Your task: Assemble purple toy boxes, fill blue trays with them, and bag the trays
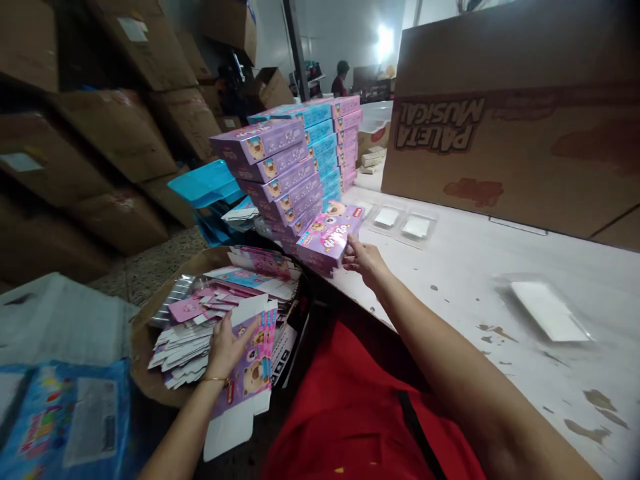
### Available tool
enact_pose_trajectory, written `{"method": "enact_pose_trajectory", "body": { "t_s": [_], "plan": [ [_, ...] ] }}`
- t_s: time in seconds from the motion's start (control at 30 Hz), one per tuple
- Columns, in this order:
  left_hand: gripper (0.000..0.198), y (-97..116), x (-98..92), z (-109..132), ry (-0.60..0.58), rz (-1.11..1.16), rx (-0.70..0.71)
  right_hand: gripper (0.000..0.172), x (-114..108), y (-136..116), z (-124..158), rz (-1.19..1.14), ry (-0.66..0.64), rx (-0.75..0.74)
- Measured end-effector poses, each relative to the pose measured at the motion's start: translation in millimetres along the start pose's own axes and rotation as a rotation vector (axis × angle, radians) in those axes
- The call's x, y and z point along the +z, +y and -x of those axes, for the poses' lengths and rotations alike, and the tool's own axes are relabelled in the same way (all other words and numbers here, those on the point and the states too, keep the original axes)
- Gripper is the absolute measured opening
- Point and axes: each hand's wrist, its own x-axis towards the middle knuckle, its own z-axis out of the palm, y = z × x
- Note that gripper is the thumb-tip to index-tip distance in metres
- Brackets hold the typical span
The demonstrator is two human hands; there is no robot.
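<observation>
Purple stack stands formed; your right hand pinches a box, your left hand, grip unclear, touches cartons left flat.

Left hand partly hides flat boxes at seven o'clock; carton at two, cut off; person at twelve, too small.
</observation>
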Motion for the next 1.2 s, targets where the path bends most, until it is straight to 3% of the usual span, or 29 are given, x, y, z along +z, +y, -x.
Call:
{"method": "enact_pose_trajectory", "body": {
  "t_s": [0.1, 0.17, 0.27, 0.37, 0.47, 0.57, 0.63, 0.7, 0.77, 0.9, 0.97, 1.07, 1.1, 1.17, 1.2],
  "plan": [
    [0.094, -42.9, -3.7, 10.3, -0.012, -0.069, -0.185, 0.038, -2.7, 14.5, 1.2, 0.071, -0.046, -0.004],
    [0.076, -59.8, -5.0, 19.1, -0.072, 0.074, -0.304, 0.038, -19.2, 31.3, 14.0, 0.128, -0.061, -0.021],
    [0.045, -71.9, -5.8, 23.0, -0.097, 0.254, -0.379, 0.041, -51.1, 57.7, 31.6, 0.213, -0.024, -0.015],
    [0.039, -66.1, -17.7, 17.3, -0.010, 0.333, -0.376, 0.039, -66.9, 77.3, 49.6, 0.306, -0.016, -0.014],
    [0.041, -30.7, -45.2, 20.9, -0.044, 0.468, -0.296, 0.030, -55.9, 82.4, 83.4, 0.478, -0.136, -0.171],
    [0.036, 31.3, -70.7, 45.3, -0.340, 0.618, -0.087, 0.024, -31.8, 78.5, 127.0, 0.672, -0.278, -0.585],
    [0.024, 75.0, -75.4, 67.1, -0.469, 0.539, 0.132, 0.031, -21.1, 78.9, 150.1, 0.789, -0.277, -0.804],
    [0.016, 110.9, -67.6, 85.1, -0.522, 0.388, 0.395, 0.032, -20.5, 84.1, 163.9, 0.856, -0.186, -0.827],
    [0.015, 136.3, -51.4, 95.5, -0.546, 0.251, 0.610, 0.022, -29.5, 91.6, 170.3, 0.837, -0.147, -0.678],
    [0.022, 164.6, -16.4, 103.9, -0.535, 0.155, 0.803, 0.025, -57.8, 101.5, 179.1, 0.589, -0.323, -0.248],
    [0.030, 172.0, -5.2, 110.2, -0.568, 0.121, 0.918, 0.031, -69.4, 104.5, 185.4, 0.539, -0.301, -0.180],
    [0.068, 174.8, 3.9, 122.2, -0.688, 0.067, 1.057, 0.030, -81.0, 110.2, 194.6, 0.635, -0.308, -0.269],
    [0.072, 174.1, 5.4, 125.2, -0.757, 0.072, 1.076, 0.028, -83.9, 112.3, 197.0, 0.673, -0.334, -0.334],
    [0.054, 172.4, 6.3, 127.0, -0.896, 0.128, 1.066, 0.019, -88.8, 116.1, 200.2, 0.727, -0.289, -0.514],
    [0.045, 172.1, 5.9, 125.6, -0.929, 0.185, 1.028, 0.018, -91.0, 118.0, 200.7, 0.751, -0.173, -0.615]
  ]
}}
